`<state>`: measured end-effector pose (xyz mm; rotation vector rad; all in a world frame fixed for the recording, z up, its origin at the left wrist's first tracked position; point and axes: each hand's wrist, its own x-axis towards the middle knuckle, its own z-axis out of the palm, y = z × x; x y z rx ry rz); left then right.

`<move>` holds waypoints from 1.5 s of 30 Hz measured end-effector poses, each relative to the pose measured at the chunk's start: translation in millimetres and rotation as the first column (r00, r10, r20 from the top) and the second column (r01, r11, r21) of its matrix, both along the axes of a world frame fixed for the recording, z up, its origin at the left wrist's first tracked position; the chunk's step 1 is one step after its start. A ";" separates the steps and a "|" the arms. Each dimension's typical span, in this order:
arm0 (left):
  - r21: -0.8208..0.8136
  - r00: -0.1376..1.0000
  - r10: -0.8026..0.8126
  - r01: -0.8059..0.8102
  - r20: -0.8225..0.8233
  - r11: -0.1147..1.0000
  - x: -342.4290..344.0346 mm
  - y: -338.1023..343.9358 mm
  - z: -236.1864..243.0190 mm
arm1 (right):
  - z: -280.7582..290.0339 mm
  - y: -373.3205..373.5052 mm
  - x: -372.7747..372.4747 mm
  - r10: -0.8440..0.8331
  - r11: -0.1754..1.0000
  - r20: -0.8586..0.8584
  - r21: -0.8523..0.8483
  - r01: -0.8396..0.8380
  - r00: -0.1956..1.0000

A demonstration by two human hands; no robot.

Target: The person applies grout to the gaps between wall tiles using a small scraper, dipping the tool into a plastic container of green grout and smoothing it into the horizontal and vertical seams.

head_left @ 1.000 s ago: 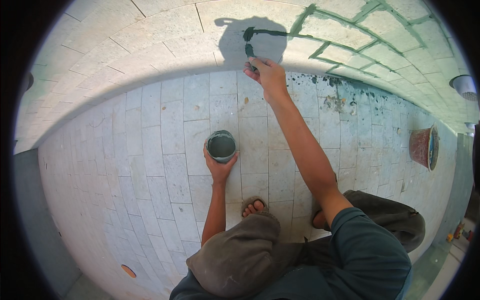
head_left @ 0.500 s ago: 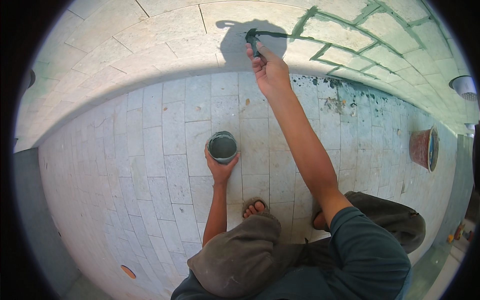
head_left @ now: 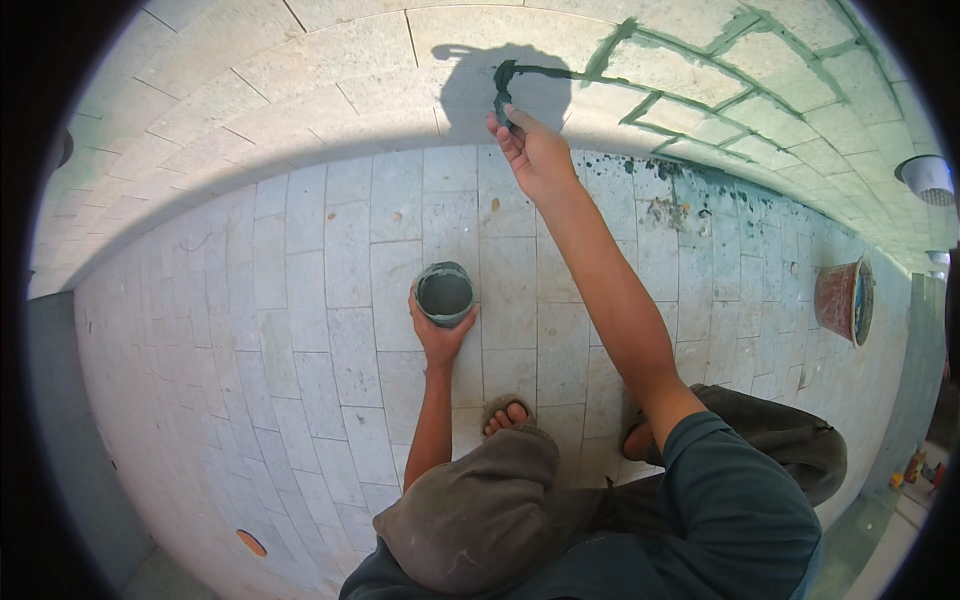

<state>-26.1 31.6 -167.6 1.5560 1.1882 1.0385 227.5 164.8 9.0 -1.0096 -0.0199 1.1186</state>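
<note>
Your right hand (head_left: 542,155), at the upper centre of the frame, has drawn back a little from the wall (head_left: 330,75) in the last half second. More of the tool (head_left: 503,96) shows beyond your fingers now, and its dark end remains at the left end of the dark line (head_left: 548,72), inside the patch of shadow (head_left: 462,100). That line looks no longer than it did, so the change reads as a small working stroke on one spot rather than an advance along the joint; whether fresh paste went on there, you can't tell at this size.

Your right grip is clamped on the tool, thumb against fingers. Your left hand (head_left: 440,342), just left of the frame's centre, has stayed put, its grip wrapped round the near side of the cup (head_left: 441,268). Dark paste (head_left: 446,296) lies inside; whether the cup rests on the floor (head_left: 345,235) or is held above it isn't clear.

Green joints (head_left: 682,94) cover the upper right of the wall, while those at upper left are bare. Dark spatters (head_left: 665,210) mark the floor below the line's right side, and a red bucket (head_left: 836,302) sits at the right.
</note>
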 end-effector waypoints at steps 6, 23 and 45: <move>-0.011 1.000 -0.003 0.003 0.015 1.000 0.0 0.8 0.9 | 19.9 10.5 0.9 0.041 0.999 0.097 0.025 -0.043 0.994; -0.006 1.000 0.001 -0.001 -0.009 1.000 -2.3 1.0 1.1 | -13.8 -3.8 -9.6 -0.189 0.971 0.966 0.156 0.180 0.177; 0.017 1.000 0.012 -0.012 -0.022 1.000 -4.6 0.8 -0.9 | -25.5 -2.7 -7.4 0.249 0.955 0.618 -0.286 -0.082 0.746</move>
